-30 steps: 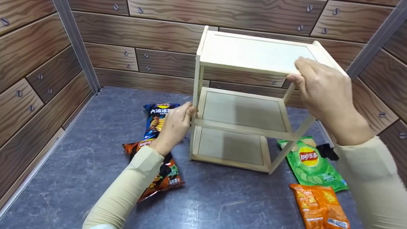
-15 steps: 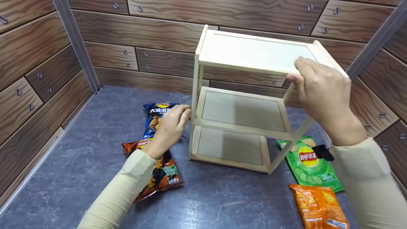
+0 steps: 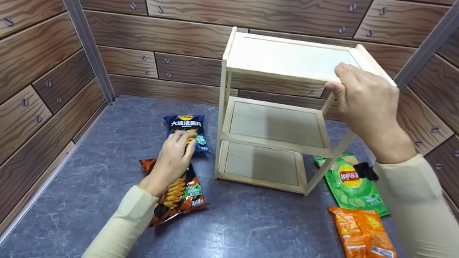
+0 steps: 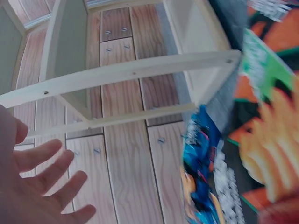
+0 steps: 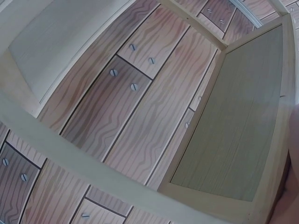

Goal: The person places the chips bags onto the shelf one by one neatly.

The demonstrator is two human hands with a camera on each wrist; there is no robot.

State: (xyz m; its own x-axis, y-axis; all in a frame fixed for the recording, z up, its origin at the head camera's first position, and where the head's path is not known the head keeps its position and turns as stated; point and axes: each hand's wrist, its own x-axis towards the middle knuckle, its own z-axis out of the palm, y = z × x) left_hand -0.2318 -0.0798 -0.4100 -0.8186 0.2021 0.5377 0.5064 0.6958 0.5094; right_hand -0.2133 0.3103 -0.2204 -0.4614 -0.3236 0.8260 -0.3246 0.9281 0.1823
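Observation:
A three-tier light wooden shelf rack stands upright on the table. My right hand grips its top board at the front right corner, thumb under the edge and fingers on top. My left hand, fingers loosely bent and holding nothing, is left of the rack. In the head view it overlaps the lower part of a dark blue Lay's chip bag and the top of an orange-and-black chip bag. The left wrist view shows that hand's spread fingers apart from the rack's side post.
Right of the rack lies a green Lay's chip bag, with an orange snack bag in front of it. Wood-patterned walls enclose the grey table at the back and both sides.
My left hand has let go of the rack's left post and moved left and toward me, over the chip bags. My right hand keeps its grip on the top board; the rack stays put.

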